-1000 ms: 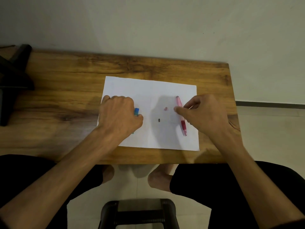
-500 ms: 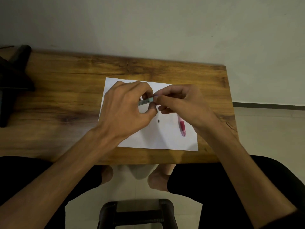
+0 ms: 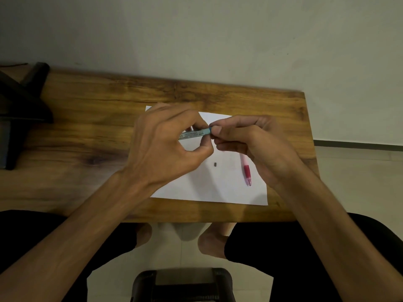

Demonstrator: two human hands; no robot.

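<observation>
A blue-green pen (image 3: 193, 134) with a printed label is held above a white sheet of paper (image 3: 218, 184). My left hand (image 3: 168, 147) grips its barrel between thumb and fingers. My right hand (image 3: 253, 142) pinches the pen's blue right end with thumb and forefinger. On the sheet lies a red pen (image 3: 246, 171), its tip toward me and its upper part hidden under my right hand. A tiny dark piece (image 3: 215, 164) lies on the paper between my hands.
The paper lies on a wooden table (image 3: 87, 127) that stands against a pale wall. A black object (image 3: 19, 112) stands at the table's far left. The table's right edge runs close to my right wrist. A dark stool (image 3: 183, 284) is below, between my knees.
My left hand lifted the blue-green pen off the paper. My right hand left the red pen, came over and took the blue-green pen's end. The small pink piece is no longer visible.
</observation>
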